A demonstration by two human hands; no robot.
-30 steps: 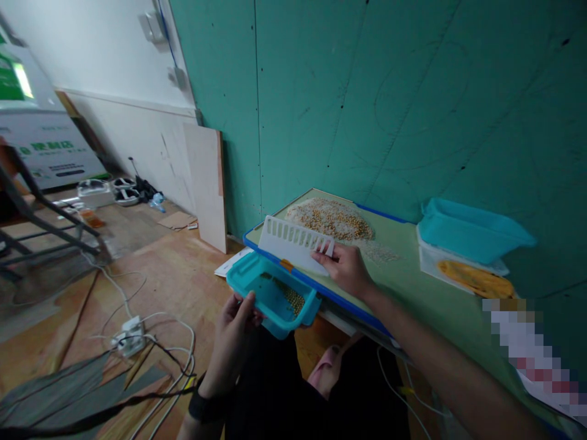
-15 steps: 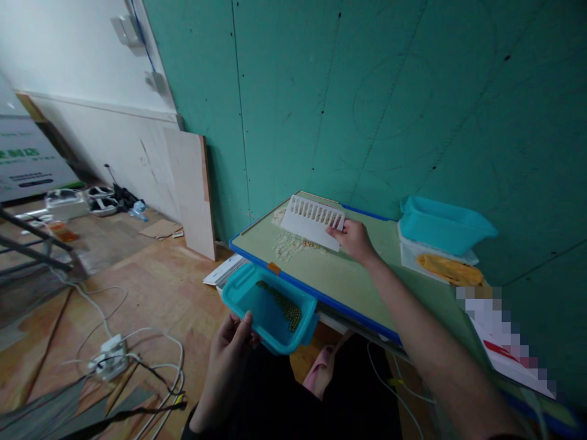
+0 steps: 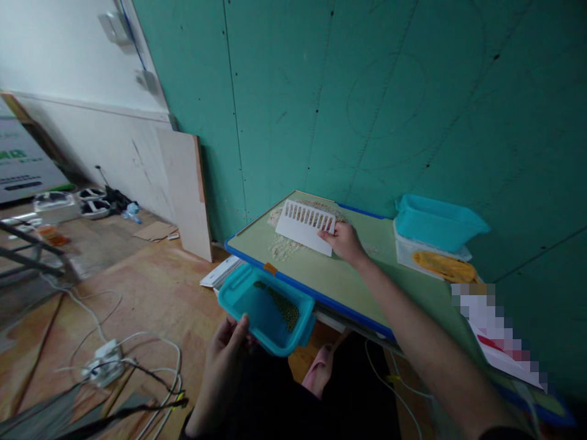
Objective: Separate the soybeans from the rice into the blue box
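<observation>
My right hand point(image 3: 345, 241) grips the right end of a white slotted plastic scraper point(image 3: 302, 235), held tilted over the table point(image 3: 367, 275). Pale grains point(image 3: 285, 249) lie scattered in front of its lower edge, and more grains point(image 3: 316, 204) show behind it. With thumb on the rim, my left hand point(image 3: 229, 342) holds a blue plastic bin point(image 3: 250, 311) just under the table's front edge. Small green beans point(image 3: 287, 311) lie in a strip along the bin's bottom. The far part of the bin's rim is close to the table edge; I cannot tell whether they touch.
A second blue bin point(image 3: 440, 223) stands at the table's right, behind a yellow cloth-like bundle point(image 3: 444, 267). A green wall point(image 3: 284, 122) rises behind the table. A board point(image 3: 186, 195) leans there. Cables and a power strip point(image 3: 107, 363) lie on the floor at left.
The scraper in my right hand has moved slightly left and toward me, uncovering more grains behind it. My left hand still holds the bin. The whole view has shifted a little.
</observation>
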